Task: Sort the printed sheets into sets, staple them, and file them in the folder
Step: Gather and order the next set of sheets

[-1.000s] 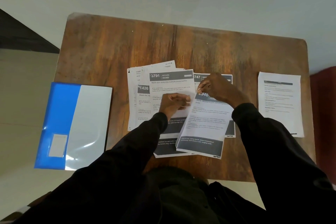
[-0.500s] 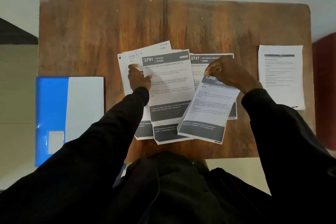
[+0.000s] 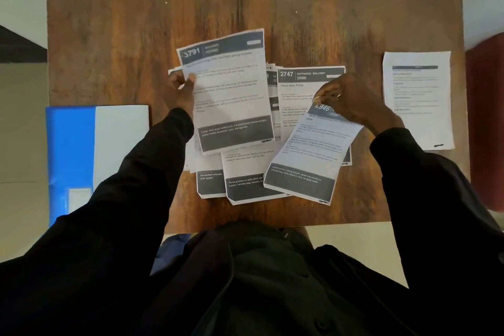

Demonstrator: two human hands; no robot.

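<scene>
The left hand (image 3: 182,90) pinches the left edge of the sheet headed 3791 (image 3: 227,90), thumb on top and fingers curled beneath, holding it tilted above the pile. The right hand (image 3: 345,99) is closed in a pinch on the top end of the sheet headed 2946 (image 3: 308,155), which bows and slants down toward the near table edge. Between and under both lies the loose pile of printed sheets (image 3: 245,172), fanned and overlapping, each white with a dark grey header band and a dark grey block at the foot; the sheet headed 2747 (image 3: 302,84) lies flat, partly covered by the right hand's sheet. Both sleeves are black. A single white sheet (image 3: 418,98) lies flat, well apart at the right of the table. The folder (image 3: 95,150), glossy, blue along its left part and white beside it, lies closed at the table's left edge, overhanging it. The table (image 3: 136,43) is worn brown wood with rounded corners.
</scene>
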